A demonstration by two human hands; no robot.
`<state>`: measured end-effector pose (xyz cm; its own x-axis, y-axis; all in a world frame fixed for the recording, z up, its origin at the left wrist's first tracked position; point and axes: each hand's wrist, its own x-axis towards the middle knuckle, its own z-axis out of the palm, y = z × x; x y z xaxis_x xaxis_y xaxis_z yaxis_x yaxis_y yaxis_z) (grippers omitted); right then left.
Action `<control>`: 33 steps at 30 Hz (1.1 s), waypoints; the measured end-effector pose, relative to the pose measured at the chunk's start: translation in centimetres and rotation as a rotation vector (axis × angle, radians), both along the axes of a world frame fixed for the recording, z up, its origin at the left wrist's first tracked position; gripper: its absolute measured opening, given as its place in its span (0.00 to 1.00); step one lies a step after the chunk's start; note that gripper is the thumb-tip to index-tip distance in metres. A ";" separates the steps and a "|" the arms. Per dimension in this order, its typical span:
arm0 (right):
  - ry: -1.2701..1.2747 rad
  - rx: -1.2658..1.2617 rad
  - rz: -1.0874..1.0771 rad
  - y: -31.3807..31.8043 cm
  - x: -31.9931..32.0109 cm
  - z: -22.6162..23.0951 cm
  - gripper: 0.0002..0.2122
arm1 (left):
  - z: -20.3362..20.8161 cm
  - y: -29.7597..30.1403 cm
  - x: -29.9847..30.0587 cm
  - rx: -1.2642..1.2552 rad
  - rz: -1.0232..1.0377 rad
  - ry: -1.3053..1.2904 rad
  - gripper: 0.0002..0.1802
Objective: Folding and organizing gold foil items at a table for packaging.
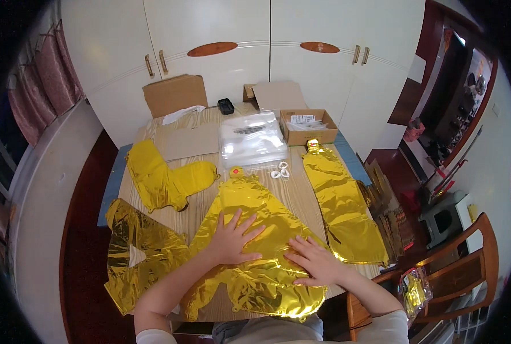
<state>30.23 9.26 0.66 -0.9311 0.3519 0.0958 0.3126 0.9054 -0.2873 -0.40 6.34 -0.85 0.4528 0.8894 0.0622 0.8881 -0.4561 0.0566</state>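
A large gold foil balloon [255, 206], deflated and wrinkled, is spread over the near middle of the table. My left hand [232, 239] lies flat on it with fingers spread. To its right, my right hand [314, 261] also presses on the foil, fingers apart. Another gold foil balloon [338, 192], long and flat, lies on the right side of the table. At the far left rests an L-shaped gold foil balloon [169, 178]. Nearer on the left is a gold foil balloon [152, 241] with a triangular hole.
Beyond the balloons lie clear plastic bags [252, 137], white ribbon rolls [279, 172], an open cardboard box [310, 135] and a small black tray [225, 106]. Flat cardboard [178, 94] leans near the white cabinets [209, 23]. A wooden chair [461, 275] stands at the right.
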 end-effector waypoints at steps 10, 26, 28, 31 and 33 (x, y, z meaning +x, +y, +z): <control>-0.067 -0.021 0.065 0.4 -0.1 -0.1 0.29 | 0.0 -0.7 0.1 0.023 0.050 -0.003 0.45; -0.090 -0.019 0.127 0.2 0.2 0.1 0.27 | -0.6 -1.0 -0.3 0.059 0.075 -0.015 0.45; -0.098 -0.027 0.142 0.3 0.2 0.1 0.27 | -0.6 -1.0 -0.4 0.061 0.068 -0.010 0.44; -0.045 -0.086 0.126 0.4 0.1 0.8 0.25 | -0.5 -0.8 -0.4 0.077 0.057 -0.022 0.45; 0.069 -0.037 0.125 0.3 -0.4 3.1 0.24 | 0.1 -0.8 -0.4 0.076 0.080 -0.070 0.43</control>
<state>29.85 9.51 3.79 -0.9595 0.2380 0.1504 0.1763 0.9243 -0.3384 -0.80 5.55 -0.71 0.3725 0.9143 0.1593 0.9171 -0.3889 0.0878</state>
